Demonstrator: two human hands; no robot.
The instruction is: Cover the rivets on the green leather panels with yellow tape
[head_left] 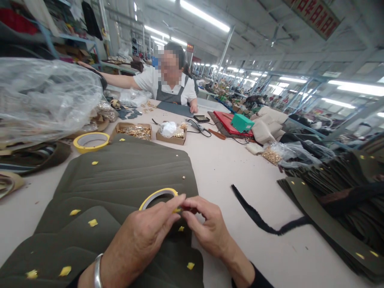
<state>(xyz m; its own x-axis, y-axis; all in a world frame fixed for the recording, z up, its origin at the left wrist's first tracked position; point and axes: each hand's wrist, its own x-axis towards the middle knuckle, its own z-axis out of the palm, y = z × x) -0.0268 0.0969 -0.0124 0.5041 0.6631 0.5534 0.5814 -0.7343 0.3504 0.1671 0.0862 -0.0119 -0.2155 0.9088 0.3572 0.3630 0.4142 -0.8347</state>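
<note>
My left hand (150,226) is closed around a roll of yellow tape (159,193), whose upper rim shows above the fingers. My right hand (208,224) meets it at the fingertips, with thumb and forefinger pinched at the tape's end; a bit of yellow shows between the hands. Beneath them lie dark olive fabric panels (129,164), overlapping in layers. Small yellow tape pieces (93,223) stick to the panels in several places. Two small shiny metal studs (184,177) sit near the right edge of the upper panel.
Another yellow tape roll (91,142) and boxes of metal parts (171,138) stand beyond the panels. On the right are a stack of olive pieces (336,224) and a black strip (267,228). A co-worker (171,86) sits across the table near a green box (241,123).
</note>
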